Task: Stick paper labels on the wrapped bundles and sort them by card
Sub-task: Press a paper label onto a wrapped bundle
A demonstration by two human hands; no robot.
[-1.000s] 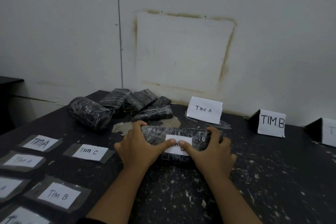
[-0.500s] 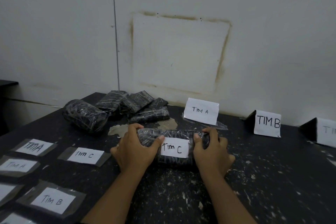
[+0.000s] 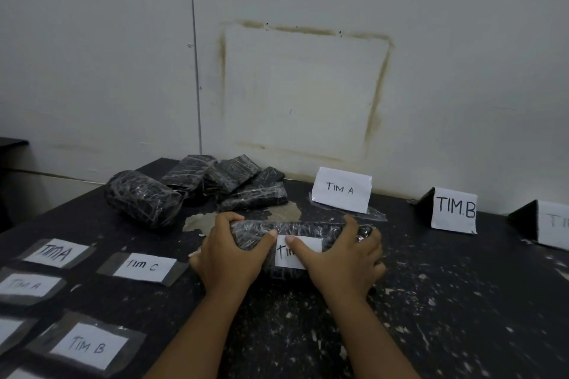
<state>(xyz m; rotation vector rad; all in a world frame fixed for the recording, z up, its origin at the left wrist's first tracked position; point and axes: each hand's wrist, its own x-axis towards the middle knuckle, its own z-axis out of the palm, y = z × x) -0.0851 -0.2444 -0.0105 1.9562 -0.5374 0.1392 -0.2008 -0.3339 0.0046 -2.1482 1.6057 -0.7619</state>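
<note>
The wrapped bundle [image 3: 308, 229] lies crosswise on the dark, paint-flecked desk [image 3: 446, 301], right in front of the person, and both hands are on it. The left hand [image 3: 229, 251] has its grip round the bundle's left end, fingers curled over the top and the thumb laid along the front, its tip at the left edge of the paper label [image 3: 284, 257]. The right hand [image 3: 341, 258] grips the right end the same way, its thumb pressed flat across the label so that only "TIM" can be read. The label sits on the bundle's front face, between the two grips. Just beyond the bundle, near the wall, stands the TIM A card [image 3: 341, 189], with the TIM.B card [image 3: 454, 209] well to its right. At the back left, other bundles [image 3: 215, 181] lie heaped together. Loose labels lie flat on the desk's left side, the TIM C label [image 3: 143, 266] nearest the left hand and the TIM B label [image 3: 87, 344] closer to the near edge.
</note>
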